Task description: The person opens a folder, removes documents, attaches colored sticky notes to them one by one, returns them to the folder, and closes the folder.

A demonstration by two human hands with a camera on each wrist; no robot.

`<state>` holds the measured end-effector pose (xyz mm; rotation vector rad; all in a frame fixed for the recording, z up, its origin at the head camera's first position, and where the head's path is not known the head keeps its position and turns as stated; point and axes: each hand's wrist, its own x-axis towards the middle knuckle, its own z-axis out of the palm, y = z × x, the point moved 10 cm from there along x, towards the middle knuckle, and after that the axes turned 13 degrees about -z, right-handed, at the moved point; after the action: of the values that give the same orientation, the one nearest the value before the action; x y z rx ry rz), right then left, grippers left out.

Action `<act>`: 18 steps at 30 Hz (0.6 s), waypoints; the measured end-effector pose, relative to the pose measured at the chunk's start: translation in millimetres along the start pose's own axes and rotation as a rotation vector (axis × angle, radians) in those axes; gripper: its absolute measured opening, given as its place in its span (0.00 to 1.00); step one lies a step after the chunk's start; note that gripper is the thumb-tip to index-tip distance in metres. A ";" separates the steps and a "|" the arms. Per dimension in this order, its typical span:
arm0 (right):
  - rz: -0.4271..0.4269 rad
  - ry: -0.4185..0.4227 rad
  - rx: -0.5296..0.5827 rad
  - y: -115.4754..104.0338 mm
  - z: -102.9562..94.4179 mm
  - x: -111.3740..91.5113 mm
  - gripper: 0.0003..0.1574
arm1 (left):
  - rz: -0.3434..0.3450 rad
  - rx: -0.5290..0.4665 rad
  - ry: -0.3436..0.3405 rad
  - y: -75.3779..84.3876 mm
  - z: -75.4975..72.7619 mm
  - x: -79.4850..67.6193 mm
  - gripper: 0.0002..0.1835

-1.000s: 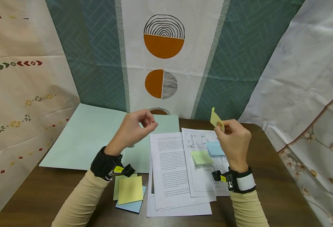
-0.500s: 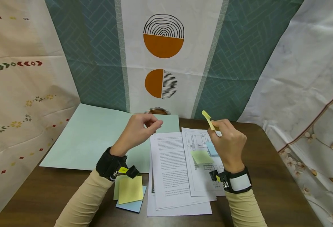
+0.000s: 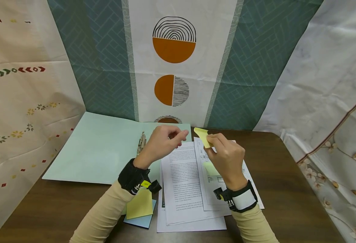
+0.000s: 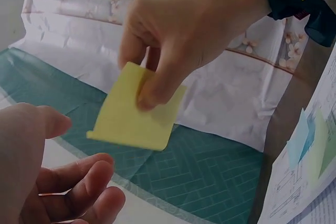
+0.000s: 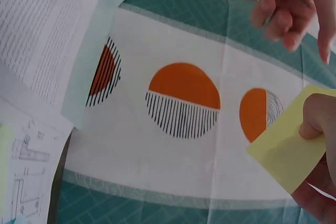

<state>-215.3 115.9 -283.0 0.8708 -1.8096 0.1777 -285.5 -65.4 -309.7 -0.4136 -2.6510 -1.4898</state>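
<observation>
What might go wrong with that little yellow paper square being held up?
The square yellow paper sticky note is curled along one edge, so it may not stick flat. Only the bare right hand pinches it, so it could slip. Overlapping white printed paper sheets lie on the table and might shift if brushed.

Both hands now closer together, the held yellow note farther left, more of the metal clip in view

Fairly bright head view; dimmer, greyer wrist views.
</observation>
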 end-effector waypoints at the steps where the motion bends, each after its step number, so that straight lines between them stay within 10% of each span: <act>1: -0.015 -0.005 0.003 -4.5 1.7 0.8 0.15 | -0.001 0.002 -0.006 0.9 2.5 0.2 0.18; 10: -0.097 -0.050 0.048 -33.2 15.4 3.1 0.17 | 0.036 0.033 0.056 5.7 5.9 -3.0 0.10; 18: -0.035 -0.021 0.105 -14.4 8.8 4.1 0.16 | 0.042 0.088 0.093 0.3 -5.3 -1.0 0.11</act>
<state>-213.4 99.1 -287.1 0.9810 -1.8158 0.2433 -284.8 -70.0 -306.8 -0.3803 -2.6070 -1.3412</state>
